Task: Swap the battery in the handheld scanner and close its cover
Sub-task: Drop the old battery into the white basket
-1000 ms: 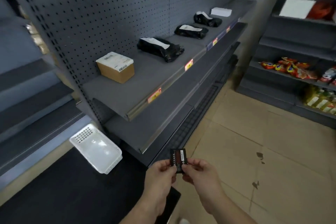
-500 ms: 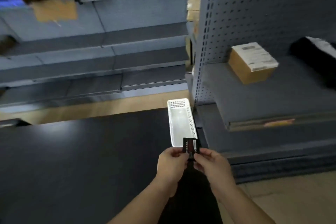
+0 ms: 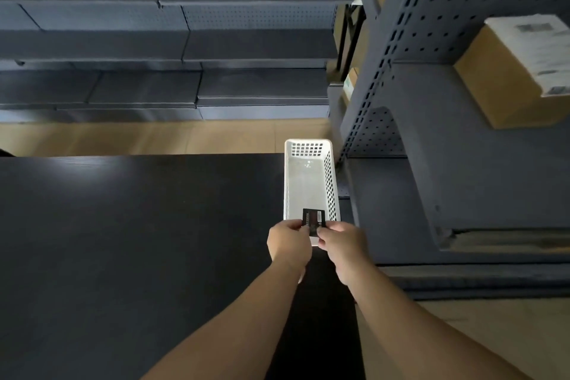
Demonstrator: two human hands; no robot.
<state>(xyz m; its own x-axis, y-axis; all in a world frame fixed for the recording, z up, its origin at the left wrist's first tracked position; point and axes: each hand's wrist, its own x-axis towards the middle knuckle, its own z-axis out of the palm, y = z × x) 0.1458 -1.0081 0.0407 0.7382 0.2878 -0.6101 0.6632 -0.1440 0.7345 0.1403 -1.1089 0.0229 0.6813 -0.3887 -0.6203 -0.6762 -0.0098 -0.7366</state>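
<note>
A small flat black battery [image 3: 313, 218] with a red and white label is pinched between both my hands, just above the near end of a white perforated basket [image 3: 329, 182]. My left hand [image 3: 287, 242] holds its left edge with the fingertips. My right hand [image 3: 343, 242] grips its right lower edge. The basket looks empty inside. No handheld scanner shows anywhere in the view.
The basket stands at the right edge of a dark table [image 3: 129, 244]. Grey metal shelving [image 3: 481, 170] rises right of it, with a cardboard box [image 3: 512, 71] on a shelf. More grey shelves [image 3: 172, 40] line the far side of a tan floor strip.
My view has swung left from the shelf aisle to the dark table. Both hands, still holding the battery, now sit over the near end of the white basket.
</note>
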